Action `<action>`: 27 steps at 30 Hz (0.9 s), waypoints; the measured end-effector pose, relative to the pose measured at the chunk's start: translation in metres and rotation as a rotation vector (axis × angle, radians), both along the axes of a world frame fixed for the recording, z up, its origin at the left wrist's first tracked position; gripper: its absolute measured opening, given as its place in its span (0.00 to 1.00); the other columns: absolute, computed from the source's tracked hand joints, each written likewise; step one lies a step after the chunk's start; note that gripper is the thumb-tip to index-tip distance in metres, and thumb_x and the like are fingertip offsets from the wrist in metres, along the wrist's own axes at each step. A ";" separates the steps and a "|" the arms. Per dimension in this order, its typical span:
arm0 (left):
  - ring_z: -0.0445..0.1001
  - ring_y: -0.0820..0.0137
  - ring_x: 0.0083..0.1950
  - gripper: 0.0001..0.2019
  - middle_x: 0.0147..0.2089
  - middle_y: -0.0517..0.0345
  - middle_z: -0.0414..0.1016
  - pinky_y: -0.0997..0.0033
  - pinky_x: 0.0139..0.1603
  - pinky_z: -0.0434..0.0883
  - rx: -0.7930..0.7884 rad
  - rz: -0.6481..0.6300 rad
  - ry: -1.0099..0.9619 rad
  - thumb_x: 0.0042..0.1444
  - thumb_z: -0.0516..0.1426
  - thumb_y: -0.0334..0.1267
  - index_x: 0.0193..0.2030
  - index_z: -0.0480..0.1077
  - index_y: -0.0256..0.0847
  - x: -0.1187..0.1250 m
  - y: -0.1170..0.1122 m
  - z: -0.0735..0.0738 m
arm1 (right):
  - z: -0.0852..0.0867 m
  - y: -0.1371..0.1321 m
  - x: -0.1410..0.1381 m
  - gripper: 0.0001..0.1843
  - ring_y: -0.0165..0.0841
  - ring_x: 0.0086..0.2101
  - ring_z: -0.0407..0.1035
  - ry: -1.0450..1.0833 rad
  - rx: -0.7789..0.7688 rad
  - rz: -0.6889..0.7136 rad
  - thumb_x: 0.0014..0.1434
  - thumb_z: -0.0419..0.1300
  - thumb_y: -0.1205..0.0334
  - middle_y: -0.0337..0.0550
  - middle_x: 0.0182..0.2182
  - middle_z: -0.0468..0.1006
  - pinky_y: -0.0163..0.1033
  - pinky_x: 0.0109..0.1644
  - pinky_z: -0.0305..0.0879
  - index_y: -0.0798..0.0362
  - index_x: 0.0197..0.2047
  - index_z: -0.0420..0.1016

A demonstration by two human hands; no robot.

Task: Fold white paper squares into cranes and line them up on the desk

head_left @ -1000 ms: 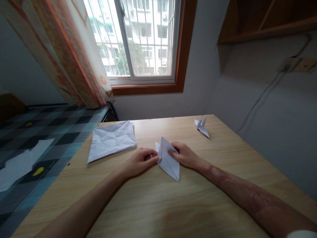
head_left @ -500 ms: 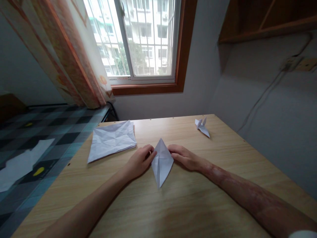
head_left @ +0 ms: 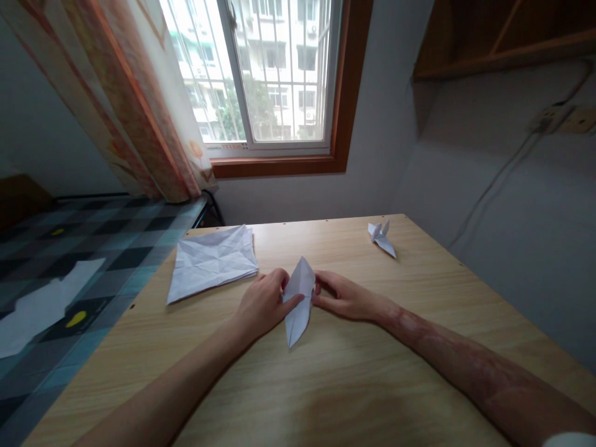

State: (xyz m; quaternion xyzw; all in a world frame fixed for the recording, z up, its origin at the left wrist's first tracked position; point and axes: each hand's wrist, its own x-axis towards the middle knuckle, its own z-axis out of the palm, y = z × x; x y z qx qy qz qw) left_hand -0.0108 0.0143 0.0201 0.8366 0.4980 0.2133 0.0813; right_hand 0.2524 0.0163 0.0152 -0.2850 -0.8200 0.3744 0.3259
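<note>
A white folded paper (head_left: pixel 298 279), a narrow diamond shape, is held between my two hands, tilted over the table. My left hand (head_left: pixel 267 299) grips its left side, the thumb lying across the front and the fingers partly hidden behind. At the right edge, the fingertips and thumb of my right hand (head_left: pixel 342 295) pinch the paper. Farther back on the right sits a small white origami bird (head_left: pixel 382 239), apart from both hands.
Creased white paper sheets (head_left: pixel 216 261) lie stacked at the table's back left. The wooden table (head_left: pixel 354 385) adjoins a bed with a checked cover (head_left: pixel 135 226), where more white paper (head_left: pixel 51 304) rests. A window (head_left: pixel 284 81) is ahead; a shelf (head_left: pixel 503 56) hangs upper right.
The folded paper has turned and looks narrower, its right edge drawn inward. My left thumb has moved right across its front, and my right fingers have shifted left with the edge.
</note>
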 end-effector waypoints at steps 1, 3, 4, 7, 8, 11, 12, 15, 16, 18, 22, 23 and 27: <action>0.76 0.59 0.39 0.16 0.35 0.59 0.77 0.63 0.41 0.65 -0.025 -0.016 -0.018 0.65 0.67 0.49 0.42 0.66 0.45 0.000 0.001 0.000 | -0.002 0.001 0.000 0.09 0.36 0.43 0.71 0.011 -0.015 0.001 0.73 0.65 0.61 0.41 0.43 0.78 0.41 0.51 0.69 0.52 0.54 0.76; 0.75 0.61 0.36 0.14 0.34 0.60 0.76 0.64 0.39 0.64 -0.078 -0.078 -0.061 0.68 0.64 0.49 0.40 0.66 0.45 -0.002 0.002 0.000 | -0.004 0.003 0.000 0.13 0.36 0.44 0.71 0.035 -0.039 0.005 0.72 0.67 0.61 0.42 0.45 0.78 0.41 0.53 0.69 0.52 0.58 0.76; 0.74 0.62 0.35 0.13 0.34 0.60 0.75 0.65 0.38 0.63 -0.102 -0.115 -0.087 0.70 0.62 0.48 0.39 0.66 0.45 -0.002 0.003 0.001 | -0.004 0.004 0.000 0.14 0.36 0.45 0.71 0.046 -0.048 0.009 0.72 0.67 0.61 0.42 0.46 0.78 0.42 0.53 0.69 0.51 0.59 0.76; 0.71 0.65 0.34 0.14 0.33 0.59 0.74 0.66 0.36 0.62 -0.169 -0.189 -0.185 0.74 0.55 0.47 0.36 0.65 0.45 -0.004 0.006 0.001 | -0.004 0.005 0.001 0.15 0.36 0.46 0.71 0.070 -0.082 0.042 0.73 0.66 0.60 0.43 0.48 0.79 0.42 0.55 0.69 0.51 0.61 0.77; 0.71 0.66 0.33 0.14 0.33 0.60 0.74 0.66 0.35 0.61 -0.191 -0.194 -0.216 0.74 0.55 0.48 0.37 0.66 0.44 -0.004 0.006 0.001 | -0.004 0.006 0.001 0.15 0.36 0.46 0.71 0.075 -0.092 0.053 0.74 0.65 0.61 0.43 0.49 0.80 0.42 0.55 0.69 0.50 0.62 0.77; 0.69 0.67 0.32 0.12 0.32 0.62 0.73 0.68 0.33 0.61 -0.253 -0.192 -0.283 0.73 0.58 0.48 0.42 0.71 0.43 -0.004 0.007 0.001 | -0.006 0.006 0.000 0.19 0.36 0.47 0.72 0.087 -0.101 0.025 0.73 0.65 0.62 0.43 0.48 0.80 0.43 0.56 0.69 0.50 0.65 0.76; 0.69 0.68 0.31 0.11 0.32 0.62 0.73 0.68 0.33 0.61 -0.269 -0.196 -0.297 0.72 0.58 0.48 0.45 0.73 0.42 -0.004 0.007 0.001 | -0.008 0.006 -0.001 0.21 0.36 0.45 0.73 0.087 -0.102 0.000 0.72 0.65 0.62 0.42 0.46 0.80 0.43 0.55 0.69 0.50 0.66 0.75; 0.72 0.68 0.33 0.13 0.35 0.61 0.76 0.69 0.34 0.64 -0.299 -0.229 -0.348 0.75 0.56 0.49 0.52 0.73 0.43 -0.004 0.007 0.002 | -0.015 0.007 -0.003 0.25 0.34 0.39 0.72 0.079 -0.103 -0.074 0.70 0.67 0.63 0.37 0.39 0.78 0.39 0.47 0.68 0.50 0.67 0.73; 0.73 0.68 0.35 0.13 0.37 0.61 0.77 0.69 0.35 0.66 -0.303 -0.239 -0.365 0.76 0.55 0.49 0.54 0.73 0.43 -0.004 0.006 0.002 | -0.018 0.008 -0.004 0.26 0.33 0.37 0.71 0.074 -0.100 -0.094 0.69 0.68 0.64 0.36 0.36 0.77 0.38 0.44 0.67 0.50 0.68 0.72; 0.74 0.68 0.34 0.14 0.38 0.61 0.77 0.70 0.35 0.67 -0.294 -0.239 -0.380 0.75 0.57 0.50 0.56 0.70 0.43 -0.004 0.005 0.001 | -0.023 0.008 -0.005 0.28 0.31 0.33 0.69 0.061 -0.078 -0.136 0.68 0.68 0.65 0.32 0.33 0.74 0.37 0.39 0.64 0.50 0.69 0.70; 0.71 0.68 0.30 0.17 0.33 0.65 0.73 0.69 0.31 0.64 -0.152 -0.171 -0.254 0.63 0.68 0.46 0.51 0.68 0.44 -0.005 0.003 -0.001 | -0.026 0.008 -0.004 0.37 0.30 0.31 0.65 0.033 0.034 -0.230 0.64 0.71 0.67 0.30 0.33 0.71 0.37 0.38 0.63 0.50 0.72 0.63; 0.72 0.68 0.31 0.15 0.36 0.63 0.74 0.69 0.33 0.65 -0.105 -0.185 -0.207 0.64 0.67 0.45 0.49 0.69 0.44 -0.005 0.003 -0.001 | -0.025 0.008 -0.003 0.37 0.31 0.32 0.66 0.024 0.078 -0.255 0.63 0.71 0.68 0.32 0.34 0.71 0.37 0.39 0.64 0.50 0.71 0.64; 0.78 0.65 0.41 0.06 0.47 0.53 0.79 0.64 0.44 0.72 0.002 -0.333 -0.059 0.74 0.58 0.41 0.47 0.76 0.45 -0.002 0.000 0.004 | -0.018 0.006 -0.003 0.14 0.39 0.47 0.73 -0.052 0.266 -0.218 0.68 0.68 0.68 0.45 0.47 0.79 0.45 0.55 0.71 0.49 0.56 0.79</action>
